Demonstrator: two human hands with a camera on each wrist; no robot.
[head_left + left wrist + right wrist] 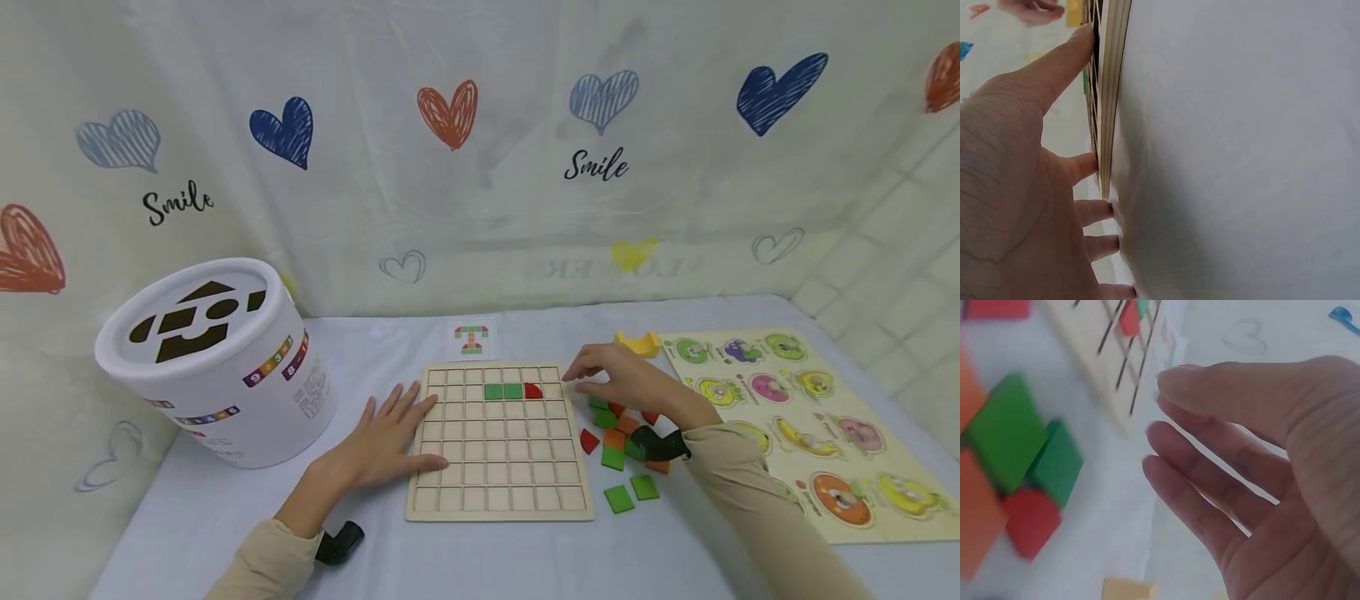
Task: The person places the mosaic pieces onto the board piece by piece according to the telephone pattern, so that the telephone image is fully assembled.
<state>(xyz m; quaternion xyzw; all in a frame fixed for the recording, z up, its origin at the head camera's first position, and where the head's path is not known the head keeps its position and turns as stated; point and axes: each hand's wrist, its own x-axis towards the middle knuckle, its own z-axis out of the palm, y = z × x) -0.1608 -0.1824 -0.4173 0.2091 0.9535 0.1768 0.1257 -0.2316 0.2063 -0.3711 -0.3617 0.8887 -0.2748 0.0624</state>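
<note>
A wooden grid board (497, 475) lies flat on the table. Near its top edge, two green squares (503, 391) and a red quarter-round piece (532, 391) sit side by side in the cells. My left hand (386, 442) rests spread along the board's left edge, thumb (1063, 59) and index finger touching it. Just off the upper right corner hovers my right hand (622, 379), fingers loosely bent; the right wrist view shows nothing between thumb and fingertips (1163, 472). Below that hand lie loose green (613, 457), orange (615, 439) and red (588, 441) pieces, some hidden under the wrist.
Behind the board lies a small card (472, 340) with a T-shaped pattern of coloured pieces. A white bucket (225, 392) with shaped holes in its lid stands at left. To the right are a fruit-picture sheet (738, 354) and a yellow piece (647, 344).
</note>
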